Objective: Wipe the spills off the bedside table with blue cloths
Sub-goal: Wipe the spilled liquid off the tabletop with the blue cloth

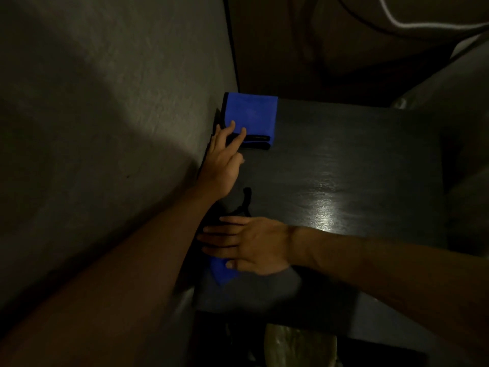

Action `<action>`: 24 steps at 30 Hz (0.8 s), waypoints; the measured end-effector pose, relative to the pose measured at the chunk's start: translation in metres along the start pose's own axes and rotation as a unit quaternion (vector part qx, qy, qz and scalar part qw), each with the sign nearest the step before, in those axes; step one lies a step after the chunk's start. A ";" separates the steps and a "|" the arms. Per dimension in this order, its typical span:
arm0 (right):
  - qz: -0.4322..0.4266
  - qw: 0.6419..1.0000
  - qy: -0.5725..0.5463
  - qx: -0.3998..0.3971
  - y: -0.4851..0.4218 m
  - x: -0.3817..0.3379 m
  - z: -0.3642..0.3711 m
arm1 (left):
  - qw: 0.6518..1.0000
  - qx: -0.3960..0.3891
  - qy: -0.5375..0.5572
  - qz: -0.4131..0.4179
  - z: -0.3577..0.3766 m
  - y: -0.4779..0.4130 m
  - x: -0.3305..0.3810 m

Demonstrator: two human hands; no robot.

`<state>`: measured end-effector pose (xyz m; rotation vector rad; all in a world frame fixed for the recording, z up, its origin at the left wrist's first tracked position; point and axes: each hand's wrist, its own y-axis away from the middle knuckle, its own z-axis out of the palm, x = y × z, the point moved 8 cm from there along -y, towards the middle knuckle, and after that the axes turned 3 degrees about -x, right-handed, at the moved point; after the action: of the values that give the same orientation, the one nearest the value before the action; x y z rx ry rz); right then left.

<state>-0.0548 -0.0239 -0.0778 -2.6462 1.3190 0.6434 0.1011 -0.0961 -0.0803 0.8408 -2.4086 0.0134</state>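
Note:
A folded blue cloth (pixel 251 115) with a black edge lies at the far left corner of the dark bedside table (pixel 344 168), against the wall. My left hand (pixel 225 157) reaches along the wall, its fingertips resting on the cloth's near edge, fingers apart. My right hand (pixel 248 245) lies flat, palm down, near the table's front left corner. It presses on a second blue cloth (pixel 221 271), of which only a small blue corner shows under the palm. A wet shine (pixel 325 207) glints on the table top right of my right hand.
A grey wall (pixel 105 128) runs along the table's left side. A wooden headboard (pixel 330 49) stands behind the table and bedding (pixel 471 102) lies to the right. Below the table's front edge sits a pale, dim object (pixel 299 345).

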 end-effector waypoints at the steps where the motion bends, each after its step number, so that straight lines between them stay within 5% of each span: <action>1: 0.008 0.999 -0.017 0.030 -0.004 -0.003 -0.011 | 1.000 0.000 -0.003 -0.007 0.000 -0.001 0.000; 5: 0.216 0.926 -0.062 0.302 -0.018 -0.014 -0.050 | 0.999 0.001 0.029 -0.024 0.001 -0.001 0.001; 10: 0.424 0.865 -0.110 0.246 -0.037 -0.033 0.006 | 1.000 0.009 0.001 0.000 0.003 -0.001 -0.001; 17: 0.340 0.928 -0.075 0.134 -0.028 -0.026 0.014 | 1.000 0.003 -0.026 -0.006 0.006 0.001 0.001; 24: 0.259 0.963 -0.049 0.056 -0.004 -0.033 0.012 | 0.981 -0.008 -0.196 -0.018 0.012 0.004 0.008</action>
<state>-0.0729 0.0058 -0.0748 -2.1474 1.9684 0.7141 0.0874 -0.0997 -0.0854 0.9512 -2.7515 -0.2042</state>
